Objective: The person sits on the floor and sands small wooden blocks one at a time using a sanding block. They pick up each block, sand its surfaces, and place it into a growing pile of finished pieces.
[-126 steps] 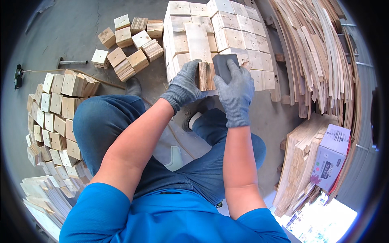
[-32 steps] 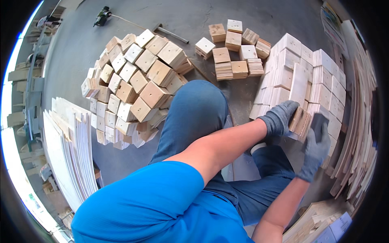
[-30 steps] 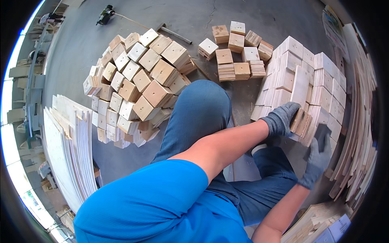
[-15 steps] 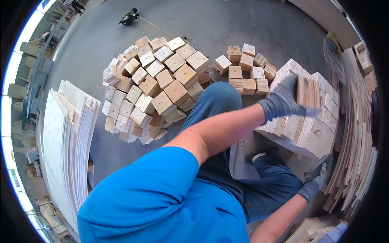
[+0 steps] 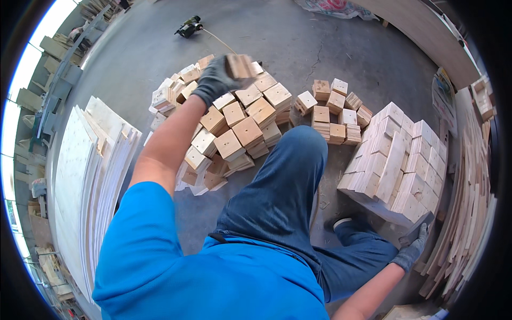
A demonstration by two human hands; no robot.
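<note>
In my gloved left hand point(image 5: 216, 80) is a wooden block point(image 5: 241, 68) of stacked layers, slightly blurred by motion. I hold it over the far side of a large pile of similar wooden blocks point(image 5: 248, 132); whether it touches them I cannot tell. My gloved right hand point(image 5: 412, 252) is low on the right, its fingers around a dark grey flat-sided object point(image 5: 417, 228) whose kind is unclear. That object is beside the near corner of a neat stack of pale wooden blocks point(image 5: 392, 160).
A smaller group of blocks point(image 5: 336, 109) stands beyond my raised knee. Plywood sheets point(image 5: 80, 181) lean at left, and long wood strips point(image 5: 466, 208) lie at far right. A dark tool point(image 5: 189, 26) with a hose lies on the concrete floor point(image 5: 277, 37).
My left hand has swung from above the neat stack at right to the big pile at left, carrying the block. My right hand stays low beside the stack. The view has shifted slightly.
</note>
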